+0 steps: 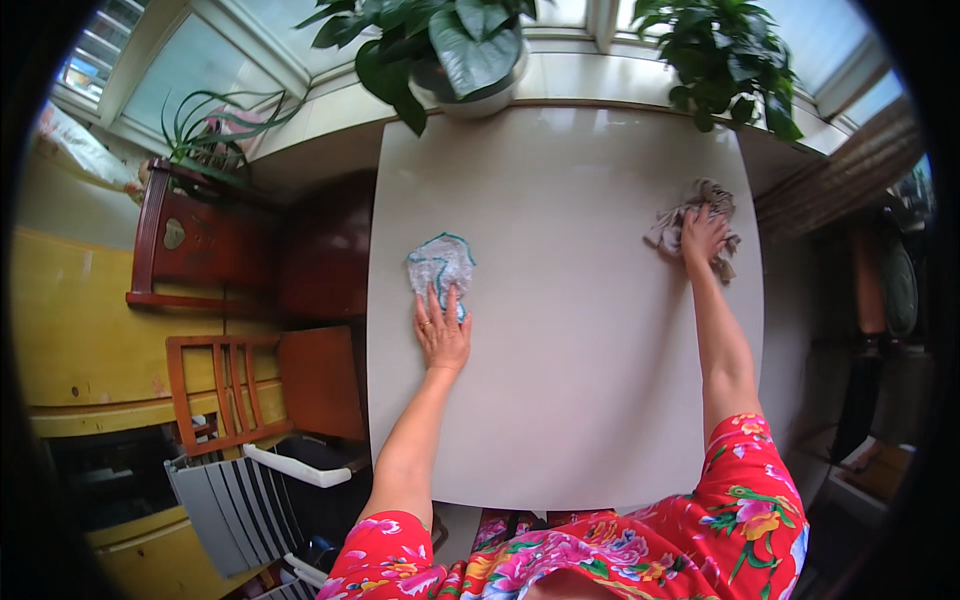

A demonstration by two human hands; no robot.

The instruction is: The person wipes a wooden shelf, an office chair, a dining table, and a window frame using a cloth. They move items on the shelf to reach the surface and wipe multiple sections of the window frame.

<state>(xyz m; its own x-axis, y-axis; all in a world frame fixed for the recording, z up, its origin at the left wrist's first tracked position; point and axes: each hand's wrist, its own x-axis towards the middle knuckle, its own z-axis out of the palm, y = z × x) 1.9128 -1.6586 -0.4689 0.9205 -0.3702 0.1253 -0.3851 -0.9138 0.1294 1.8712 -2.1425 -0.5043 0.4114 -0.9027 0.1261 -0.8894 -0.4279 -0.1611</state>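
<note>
A pale tabletop (562,315) lies before me. At its left side, my left hand (442,334) rests with spread fingers on the near edge of a white cloth (431,274) with teal edging. The cloth lies partly folded beyond the fingertips. My right hand (703,234) presses on a crumpled, striped grey-brown rag (709,196) near the table's right edge. The rag bunches out around the fingers; whether they grip it cannot be told. Both arms reach forward, well apart.
A large-leaved plant in a white pot (480,97) stands on the windowsill at the table's far edge, another leafy plant (720,67) to its right. Dark red (210,240) and orange-brown (315,382) wooden chairs and a grey slatted chair (232,510) stand left. A curtain (847,172) hangs right.
</note>
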